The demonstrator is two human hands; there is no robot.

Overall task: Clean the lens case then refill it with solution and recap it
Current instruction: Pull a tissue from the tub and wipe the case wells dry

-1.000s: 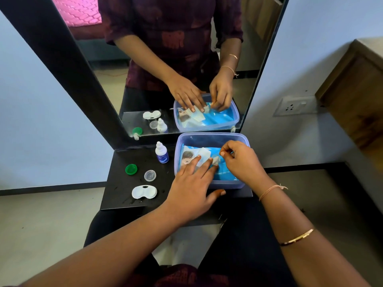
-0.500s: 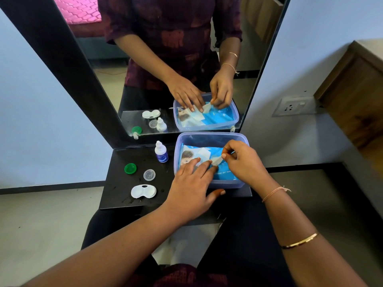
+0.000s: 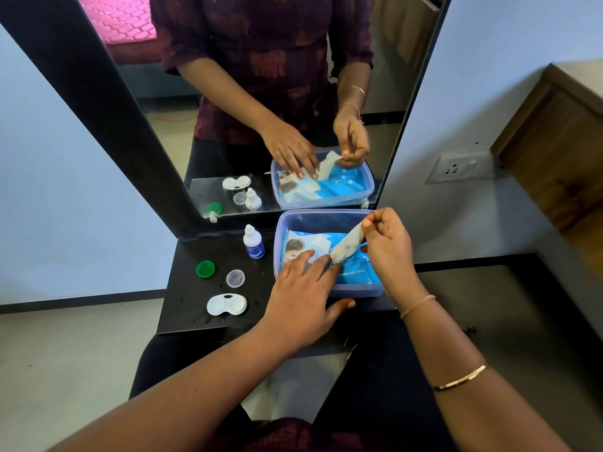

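wipe (image 3: 347, 244) stretches upward out of the blue wipes pack (image 3: 357, 270), which lies inside the lavender plastic tub (image 3: 326, 216) on the right part of the black bench (image 3: 186, 288). the right grip (image 3: 388, 246), a bare hand, pinches the upper end of the wipe between thumb and curled fingers, raised over the tub's far right corner. the left grip (image 3: 303, 308) is spread flat with straight fingers, pressing down on the pack just beside the spot where the wipe comes out; it holds nothing, and its thumb lies outside the tub by the near wall.

the white lens case (image 3: 226, 304) lies on the bench toward its near left, both wells uncapped and facing up, well apart from both hands. a clear round cap (image 3: 235, 278) sits just behind it, and a green cap (image 3: 205, 268) lies further left of that. the solution bottle (image 3: 253, 243) stands upright and capped, just beside the tub's left wall. behind the bench, the mirror (image 3: 228, 125) stands against the wall and repeats the tub, the bottle, the caps and both hands.
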